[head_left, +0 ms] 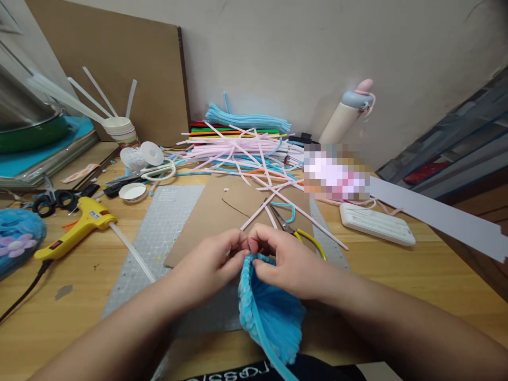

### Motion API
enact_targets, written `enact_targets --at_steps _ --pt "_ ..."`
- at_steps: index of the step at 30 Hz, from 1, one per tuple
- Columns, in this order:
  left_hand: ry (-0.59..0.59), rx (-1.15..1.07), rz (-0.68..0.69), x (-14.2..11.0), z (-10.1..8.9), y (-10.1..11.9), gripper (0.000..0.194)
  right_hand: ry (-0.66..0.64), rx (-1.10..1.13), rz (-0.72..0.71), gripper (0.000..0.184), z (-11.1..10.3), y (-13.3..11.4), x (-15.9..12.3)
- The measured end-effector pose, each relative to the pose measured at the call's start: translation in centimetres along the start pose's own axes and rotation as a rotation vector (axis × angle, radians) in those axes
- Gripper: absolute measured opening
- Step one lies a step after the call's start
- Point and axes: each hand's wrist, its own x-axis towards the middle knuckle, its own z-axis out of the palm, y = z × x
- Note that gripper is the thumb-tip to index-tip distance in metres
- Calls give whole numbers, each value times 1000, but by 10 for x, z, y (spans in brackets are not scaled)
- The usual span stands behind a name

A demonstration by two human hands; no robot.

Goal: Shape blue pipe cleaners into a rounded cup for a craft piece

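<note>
Blue fuzzy piece [278, 312] hangs lengthwise, slanting slightly right.

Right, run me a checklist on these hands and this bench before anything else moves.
1. Left hand pinching at the top edge of the blue fuzzy piece: ok.
2. Right hand gripping the piece, thumb on its near side: ok.
3. Yellow-handled scissors near at hand: ok, just beyond the right hand.
4. Cardboard clear: not ok, pink stems and the scissors lie over it.
5. Blue strip end free: cannot tell, it runs out of view at the bottom.
6. Glue gun hot: cannot tell; it lies on its side on the table.
</note>
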Motion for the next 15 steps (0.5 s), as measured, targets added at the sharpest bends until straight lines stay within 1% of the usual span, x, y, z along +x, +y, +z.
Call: enact_targets --at_steps 2,4,6,9,11,13,15 --pt "2 -17 1 0 0 1 16 -45 15 26 12 -2 -1 0" --pt "2 -35 3 0 0 1 15 -49 -24 22 12 -3 -1 0" --pt "-1 -44 9 1 1 0 14 -23 -109 -27 15 -2 0 0" --pt "5 -16 21 2 2 -2 12 20 -241 -151 20 3 3 0" --pt "20 19 16 2 3 -3 13 33 -298 -221 19 6 6 0" --pt "37 37 -6 2 2 -3 16 32 -325 -247 18 5 7 0" --pt "47 45 -23 2 2 -3 19 6 -310 -220 17 1 5 0"
